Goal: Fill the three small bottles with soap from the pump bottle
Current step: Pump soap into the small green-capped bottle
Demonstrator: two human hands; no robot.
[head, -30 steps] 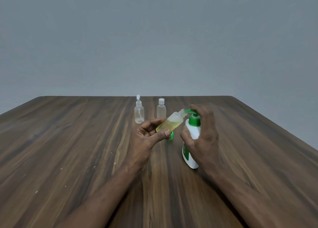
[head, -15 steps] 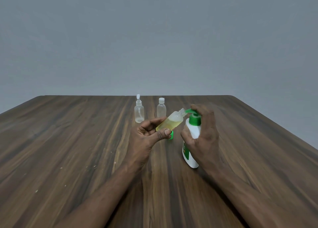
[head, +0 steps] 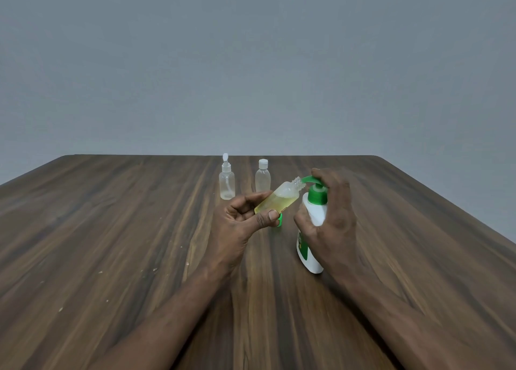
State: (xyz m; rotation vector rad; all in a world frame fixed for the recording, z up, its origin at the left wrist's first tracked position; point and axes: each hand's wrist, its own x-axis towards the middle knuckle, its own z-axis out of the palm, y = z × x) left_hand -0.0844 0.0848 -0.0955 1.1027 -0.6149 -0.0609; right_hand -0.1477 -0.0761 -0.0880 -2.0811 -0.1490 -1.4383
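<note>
Wood-grain bench [head: 111, 244], plain grey wall [head: 251, 62] behind. The left hand [head: 240, 224] holds the open bottle [head: 282, 195] tilted, neck at the spout [head: 308, 179], probably so soap [head: 275, 203] drops straight in; it looks about half full. Fingers [head: 251, 198] and thumb curl round its base. The right hand [head: 332, 224] grasps the pump bottle [head: 317, 213], which stands on the bench: thumb on the body, fingers bent over the pump head, apparently to steady and press together. A green cap [head: 280, 220] lies behind the left thumb. The spray bottle [head: 226, 184] and capped bottle [head: 262, 178] stand further back, seemingly unfilled.
</note>
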